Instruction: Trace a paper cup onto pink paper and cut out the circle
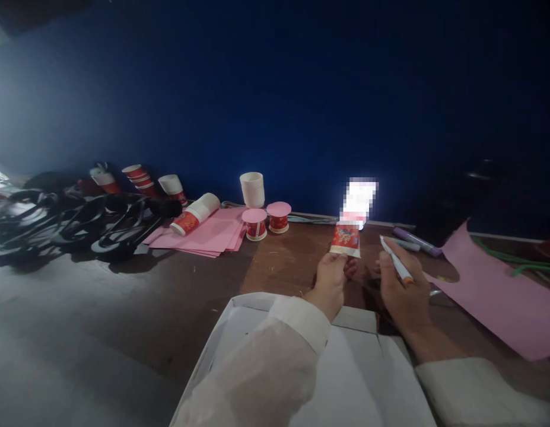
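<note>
A red patterned paper cup (pixel 346 237) is in my left hand (pixel 331 283), tilted with its white rim toward me. My left fingers are closed at the rim. To the right, my right hand (pixel 406 296) grips a white marker (pixel 396 261) with an orange end, its narrow tip pointing up and left toward the cup. Right behind the cup glows a bright screen (pixel 359 196), blurred into blocks, which hides where the cup's far end stops. A purple marker (pixel 417 242) lies beyond my right hand.
Left of centre stand two red cups with pink discs (pixel 256 217), near a white cup stack (pixel 252 188). More cups (pixel 197 213) lie on pink paper sheets (pixel 207 240). Black strapped items (pixel 118 228) fill the left. Cut pink paper (pixel 501 296) lies right; a white box (pixel 346 367) is below my arms.
</note>
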A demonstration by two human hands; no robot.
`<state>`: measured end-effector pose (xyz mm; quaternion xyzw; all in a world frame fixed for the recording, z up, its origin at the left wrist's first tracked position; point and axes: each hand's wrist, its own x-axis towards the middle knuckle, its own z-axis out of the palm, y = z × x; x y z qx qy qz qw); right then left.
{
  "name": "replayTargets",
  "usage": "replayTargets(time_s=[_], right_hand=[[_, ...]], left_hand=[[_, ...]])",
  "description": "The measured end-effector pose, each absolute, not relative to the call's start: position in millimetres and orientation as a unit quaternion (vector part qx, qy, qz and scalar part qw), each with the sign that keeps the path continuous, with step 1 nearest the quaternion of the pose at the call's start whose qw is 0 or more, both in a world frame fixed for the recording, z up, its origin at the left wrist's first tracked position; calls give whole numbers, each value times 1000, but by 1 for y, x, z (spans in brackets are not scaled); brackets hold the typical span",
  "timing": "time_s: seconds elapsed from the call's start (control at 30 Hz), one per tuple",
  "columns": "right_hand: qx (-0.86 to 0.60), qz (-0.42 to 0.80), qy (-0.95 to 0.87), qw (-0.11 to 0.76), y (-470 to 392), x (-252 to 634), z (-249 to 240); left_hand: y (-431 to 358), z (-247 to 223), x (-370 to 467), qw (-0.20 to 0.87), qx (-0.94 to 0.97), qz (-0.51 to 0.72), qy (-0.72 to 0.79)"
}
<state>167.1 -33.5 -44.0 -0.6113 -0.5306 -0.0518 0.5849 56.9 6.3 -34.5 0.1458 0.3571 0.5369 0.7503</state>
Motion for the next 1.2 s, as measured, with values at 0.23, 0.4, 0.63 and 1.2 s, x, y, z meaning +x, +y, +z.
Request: replayTargets(time_s=[0.23, 0.4, 0.63, 1.2], right_hand=[[-548, -135, -614, 552, -43, 158, -32], [-577, -128, -600, 539, -42, 158, -37], [-569, -143, -618, 523, -37, 162, -40], [-571, -147, -623, 514, -35, 164, -41]], left_hand=[[5, -35, 55, 770, 141, 538, 313], [4, -35, 55, 772, 139, 535, 314], [6, -39, 58, 771, 158, 536, 307], [6, -39, 56, 767, 182, 522, 326]])
